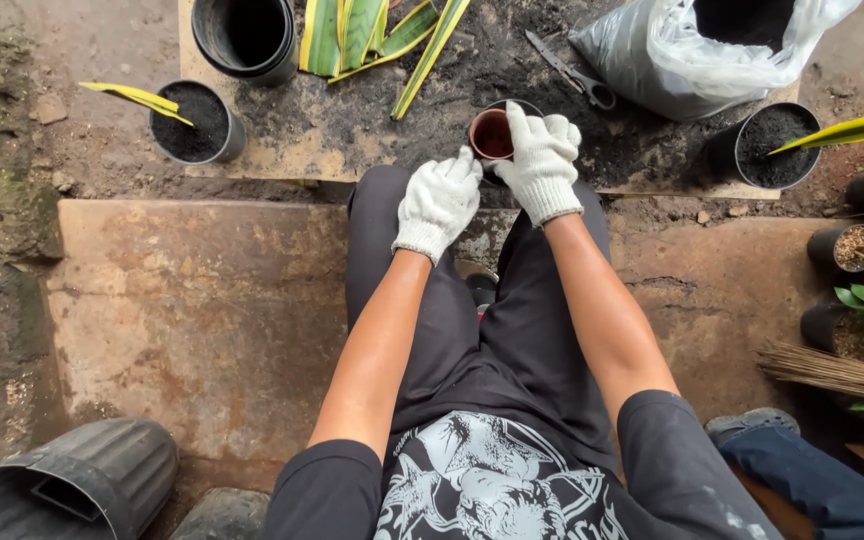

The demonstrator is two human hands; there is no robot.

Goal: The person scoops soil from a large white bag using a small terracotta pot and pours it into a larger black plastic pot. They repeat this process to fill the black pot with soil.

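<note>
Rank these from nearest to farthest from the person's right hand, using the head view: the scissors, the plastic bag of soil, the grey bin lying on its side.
1. Scissors: just beyond the right hand, on the soil-dusted board.
2. Plastic bag of soil: farther up and to the right.
3. Grey bin: far off, at the bottom-left corner.

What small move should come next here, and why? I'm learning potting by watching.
Probably carry the small reddish-brown plastic pot toward the soil in the grey plastic bag and fill it. The white-gloved left hand and right hand hold it over the board, and it looks empty inside, while the black pots beside it already hold dark soil and a cutting.
</note>
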